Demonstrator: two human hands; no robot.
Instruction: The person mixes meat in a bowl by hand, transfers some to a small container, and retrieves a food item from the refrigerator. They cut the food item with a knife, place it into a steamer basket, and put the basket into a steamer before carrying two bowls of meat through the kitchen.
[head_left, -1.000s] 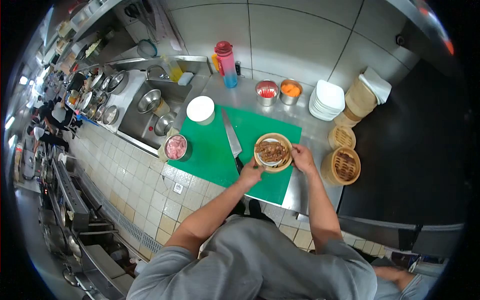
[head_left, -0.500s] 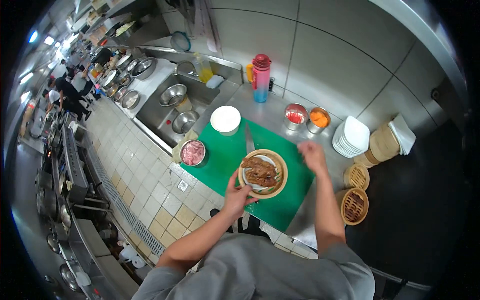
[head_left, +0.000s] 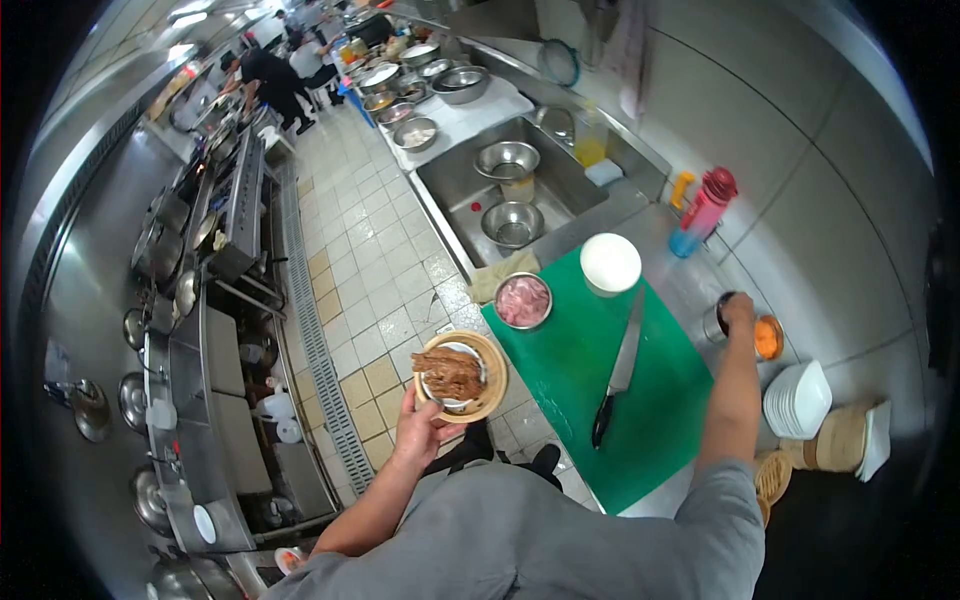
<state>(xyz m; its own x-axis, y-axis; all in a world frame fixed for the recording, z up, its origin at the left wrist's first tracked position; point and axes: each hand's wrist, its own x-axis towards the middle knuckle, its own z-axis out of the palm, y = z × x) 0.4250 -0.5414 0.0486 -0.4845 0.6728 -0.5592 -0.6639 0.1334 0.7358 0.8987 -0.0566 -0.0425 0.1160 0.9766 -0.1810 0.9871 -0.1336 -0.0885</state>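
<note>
My left hand (head_left: 421, 432) grips the near rim of a round bamboo steamer (head_left: 491, 390), thumb on top. In the steamer is a white dish (head_left: 462, 406) with brown, sauced meat (head_left: 447, 372) on it. The steamer is held over the floor, left of the green cutting board (head_left: 655, 420). My right hand (head_left: 738, 310) is at the mouth of a small metal cup (head_left: 714, 323), its fingertips hidden. Beside that cup stands another with orange food (head_left: 768, 338). On the board lie a knife (head_left: 625, 360), a bowl of pink raw meat (head_left: 523, 301) and a white bowl (head_left: 610, 264).
A sink (head_left: 450, 205) holding metal bowls adjoins the counter. A pink and blue bottle (head_left: 703, 213) stands by the wall. Stacked white dishes (head_left: 797, 398) and bamboo steamers (head_left: 842, 440) are at the right. Across the tiled aisle runs a stove line (head_left: 240, 215); people (head_left: 268, 80) work farther off.
My left hand has carried the steamer left, off the board and over the floor, uncovering the knife. My right hand has reached forward to the metal cup. The view has turned left.
</note>
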